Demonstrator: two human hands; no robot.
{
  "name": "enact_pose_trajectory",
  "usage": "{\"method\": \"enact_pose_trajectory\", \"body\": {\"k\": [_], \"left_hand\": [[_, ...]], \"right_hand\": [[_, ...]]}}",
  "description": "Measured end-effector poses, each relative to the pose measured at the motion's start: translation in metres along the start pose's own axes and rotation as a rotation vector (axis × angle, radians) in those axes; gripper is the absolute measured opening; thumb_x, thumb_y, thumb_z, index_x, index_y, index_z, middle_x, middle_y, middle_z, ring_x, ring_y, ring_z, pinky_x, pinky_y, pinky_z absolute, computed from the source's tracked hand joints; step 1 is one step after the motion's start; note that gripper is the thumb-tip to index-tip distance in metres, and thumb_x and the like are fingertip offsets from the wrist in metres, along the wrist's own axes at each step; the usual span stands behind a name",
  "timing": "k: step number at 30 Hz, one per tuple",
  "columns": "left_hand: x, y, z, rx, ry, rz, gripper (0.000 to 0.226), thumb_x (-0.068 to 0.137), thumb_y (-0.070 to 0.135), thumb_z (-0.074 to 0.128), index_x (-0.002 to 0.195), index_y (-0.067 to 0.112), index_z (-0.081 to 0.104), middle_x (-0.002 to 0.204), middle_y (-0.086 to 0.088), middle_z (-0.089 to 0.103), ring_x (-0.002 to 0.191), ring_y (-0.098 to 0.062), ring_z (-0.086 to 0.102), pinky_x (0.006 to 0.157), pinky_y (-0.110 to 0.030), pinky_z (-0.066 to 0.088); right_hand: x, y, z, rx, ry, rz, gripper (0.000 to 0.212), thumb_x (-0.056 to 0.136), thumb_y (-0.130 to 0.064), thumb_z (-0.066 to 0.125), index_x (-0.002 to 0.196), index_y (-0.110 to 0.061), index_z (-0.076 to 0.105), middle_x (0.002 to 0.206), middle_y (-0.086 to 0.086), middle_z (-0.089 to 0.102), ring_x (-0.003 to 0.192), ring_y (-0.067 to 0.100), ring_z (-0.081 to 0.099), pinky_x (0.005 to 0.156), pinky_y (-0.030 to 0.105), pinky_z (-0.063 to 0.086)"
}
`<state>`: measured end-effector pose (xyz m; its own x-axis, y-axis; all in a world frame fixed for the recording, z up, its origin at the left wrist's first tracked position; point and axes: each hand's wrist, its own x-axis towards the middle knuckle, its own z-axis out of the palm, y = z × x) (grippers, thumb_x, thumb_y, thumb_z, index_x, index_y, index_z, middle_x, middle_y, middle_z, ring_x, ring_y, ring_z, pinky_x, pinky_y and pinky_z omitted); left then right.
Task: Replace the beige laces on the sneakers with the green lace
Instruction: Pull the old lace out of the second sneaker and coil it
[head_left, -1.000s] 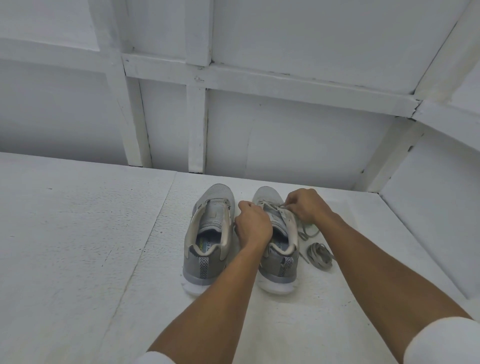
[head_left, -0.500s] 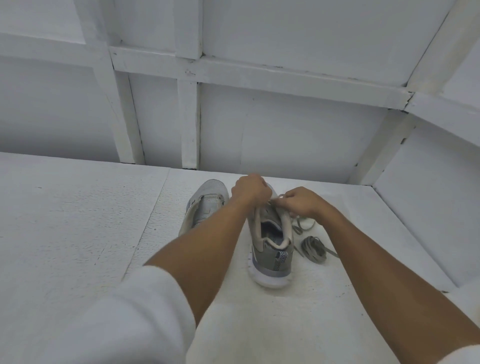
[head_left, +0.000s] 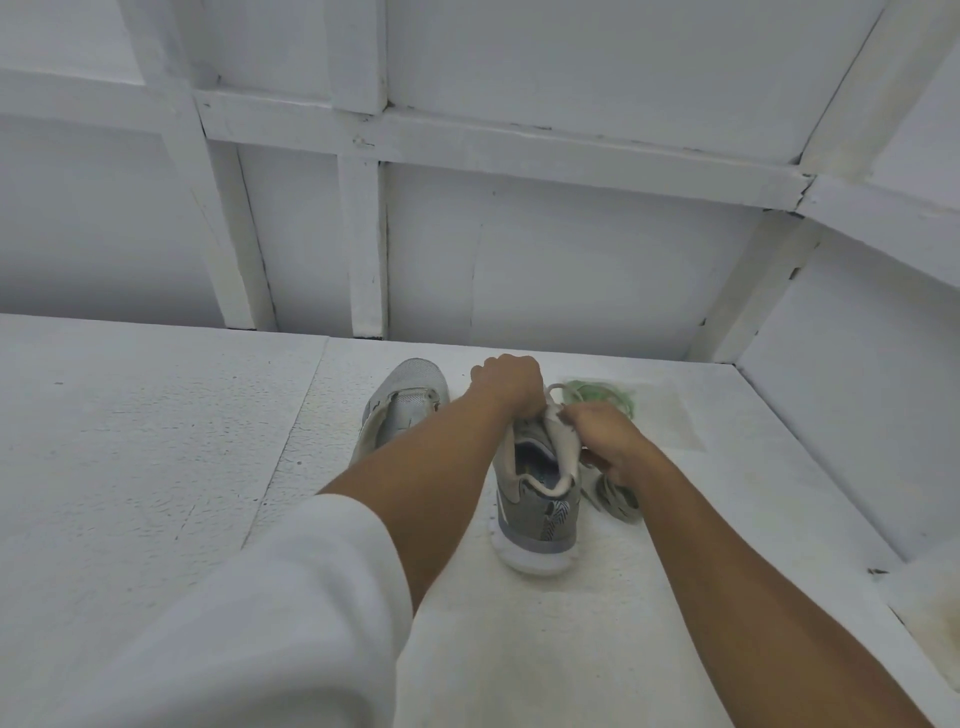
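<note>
White worktop (head_left: 156, 441): 2 grey sneakers sit near its far edge, toes toward the panelled wall (head_left: 571, 249). The left sneaker (head_left: 408, 410) is flat, partly hidden by the left forearm. The right sneaker (head_left: 540, 499) is heel-first to the camera and tilted.

Left hand (head_left: 506, 384) is curled over the right sneaker's forefoot, gripping it. Right hand (head_left: 602, 436) is at the sneaker's right side, fingers curled and pinching the beige lace (head_left: 553, 392), which loops up between the hands.

The green lace (head_left: 605, 395) is piled just beyond the right hand, toward the far right corner. A loose beige lace bundle (head_left: 615, 499) lies beside the right sneaker's heel.
</note>
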<state>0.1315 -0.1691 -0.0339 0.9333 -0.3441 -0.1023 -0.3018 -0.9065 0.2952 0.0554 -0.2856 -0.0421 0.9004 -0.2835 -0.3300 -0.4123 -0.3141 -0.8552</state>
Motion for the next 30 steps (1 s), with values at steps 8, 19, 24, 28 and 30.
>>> {"method": "enact_pose_trajectory", "body": {"k": [8,19,24,28,30], "left_hand": [[-0.002,-0.008,-0.016,0.019,0.012,0.019,0.014,0.085,0.019,0.054,0.095,0.013,0.062,0.111,-0.006,0.063,0.105,-0.028,0.057,0.081,-0.035,0.041],[-0.008,-0.017,-0.050,-0.045,0.036,-0.010,0.012,0.084,0.019,0.053,0.090,0.013,0.062,0.099,-0.005,0.063,0.097,-0.028,0.060,0.078,-0.031,0.048],[-0.010,0.010,-0.018,0.146,-0.070,0.044,0.035,0.090,0.030,0.054,0.121,0.013,0.056,0.124,-0.009,0.056,0.118,-0.031,0.048,0.093,-0.039,0.036],[-0.012,0.007,-0.007,0.172,-0.051,-0.001,0.037,0.094,0.027,0.048,0.128,0.011,0.050,0.132,-0.013,0.050,0.124,-0.032,0.041,0.104,-0.044,0.029],[-0.013,0.003,-0.018,0.150,0.013,-0.003,0.033,0.092,0.026,0.050,0.122,0.013,0.054,0.127,-0.010,0.054,0.121,-0.030,0.045,0.102,-0.043,0.031]], "right_hand": [[0.008,0.009,0.004,0.065,0.051,-0.011,0.014,0.090,-0.011,0.048,0.083,-0.005,0.059,0.085,0.016,0.056,0.076,0.025,0.054,0.064,0.031,0.046],[0.007,0.011,0.010,0.038,0.119,-0.033,0.015,0.090,-0.011,0.048,0.080,-0.004,0.058,0.083,0.016,0.056,0.078,0.023,0.052,0.068,0.035,0.040],[0.005,0.012,0.011,0.011,0.124,-0.045,0.015,0.089,-0.014,0.046,0.083,-0.006,0.057,0.081,0.016,0.055,0.075,0.023,0.052,0.067,0.035,0.040],[0.006,0.012,0.012,0.011,0.133,-0.050,0.017,0.090,-0.015,0.047,0.081,-0.005,0.058,0.082,0.016,0.056,0.076,0.023,0.052,0.067,0.034,0.040],[0.005,0.012,0.011,0.018,0.132,-0.055,0.018,0.092,-0.015,0.047,0.082,-0.005,0.059,0.083,0.015,0.057,0.078,0.023,0.053,0.069,0.034,0.039]]}}
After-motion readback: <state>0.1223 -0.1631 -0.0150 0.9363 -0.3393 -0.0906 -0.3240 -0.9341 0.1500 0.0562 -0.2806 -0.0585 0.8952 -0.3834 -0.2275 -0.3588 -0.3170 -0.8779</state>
